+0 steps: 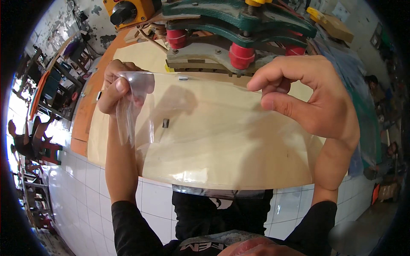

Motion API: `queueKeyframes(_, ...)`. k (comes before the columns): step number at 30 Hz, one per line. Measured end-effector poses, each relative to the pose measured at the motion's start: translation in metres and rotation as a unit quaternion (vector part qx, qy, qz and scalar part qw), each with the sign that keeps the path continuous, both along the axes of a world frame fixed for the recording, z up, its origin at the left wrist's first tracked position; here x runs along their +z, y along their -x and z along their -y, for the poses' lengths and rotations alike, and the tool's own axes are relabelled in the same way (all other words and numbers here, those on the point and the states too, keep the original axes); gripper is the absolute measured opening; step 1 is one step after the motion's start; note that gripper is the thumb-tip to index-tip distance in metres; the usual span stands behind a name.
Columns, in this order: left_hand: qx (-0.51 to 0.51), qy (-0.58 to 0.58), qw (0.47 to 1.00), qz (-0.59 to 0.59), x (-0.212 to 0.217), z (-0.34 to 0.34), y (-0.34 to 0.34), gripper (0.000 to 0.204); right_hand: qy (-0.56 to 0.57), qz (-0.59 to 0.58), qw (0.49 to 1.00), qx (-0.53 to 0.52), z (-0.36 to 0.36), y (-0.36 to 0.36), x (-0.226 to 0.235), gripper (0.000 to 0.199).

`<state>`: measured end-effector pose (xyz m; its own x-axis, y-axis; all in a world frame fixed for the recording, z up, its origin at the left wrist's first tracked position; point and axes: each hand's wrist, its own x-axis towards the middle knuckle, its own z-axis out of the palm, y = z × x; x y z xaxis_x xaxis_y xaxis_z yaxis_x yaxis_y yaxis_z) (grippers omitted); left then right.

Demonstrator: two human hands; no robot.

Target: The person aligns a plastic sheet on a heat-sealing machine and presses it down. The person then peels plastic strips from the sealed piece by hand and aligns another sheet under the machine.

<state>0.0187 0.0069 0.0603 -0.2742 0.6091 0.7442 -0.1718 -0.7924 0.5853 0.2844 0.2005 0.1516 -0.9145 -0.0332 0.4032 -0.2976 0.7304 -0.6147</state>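
Observation:
My left hand (114, 86) is closed around the gathered upper left part of a clear plastic sheet (183, 147), thumb on top. Folds of the sheet hang below that hand. My right hand (314, 96) is raised on the right, fingers curled and thumb bent toward them, at the sheet's far edge. The contact there is partly hidden by the fingers. The sheet spreads over the pale tabletop (97, 141). A small dark block (165, 123) shows through or on the sheet, and a small light metallic piece (183, 78) lies by its far edge.
A green press-like machine (239, 25) with red cylindrical mounts (241, 56) stands just beyond the tabletop. A yellow control box with a black knob (124, 13) is at its left. Blue-green sheeting (363, 115) lies at right; a red stool (51, 152) stands far left.

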Motion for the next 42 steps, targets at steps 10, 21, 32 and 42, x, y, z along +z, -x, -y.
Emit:
queueKeyframes(10,0.044,-0.004,0.999,0.01,0.0,0.005,0.006,0.014,-0.009,0.034,0.999,-0.024,-0.004,-0.004,0.005,0.024)
queueKeyframes(21,0.036,-0.007,0.997,0.07,0.004,0.014,0.02,0.018,0.09,0.109,0.988,-0.062,-0.015,-0.008,0.014,0.012)
queueKeyframes(32,0.037,-0.011,0.998,0.058,0.005,0.014,0.019,0.018,0.11,0.126,0.985,-0.052,-0.017,-0.009,0.014,0.022)
queueKeyframes(42,0.036,-0.011,0.997,0.073,0.001,0.016,0.022,0.018,0.124,0.129,0.983,-0.044,-0.017,-0.009,0.014,0.025)
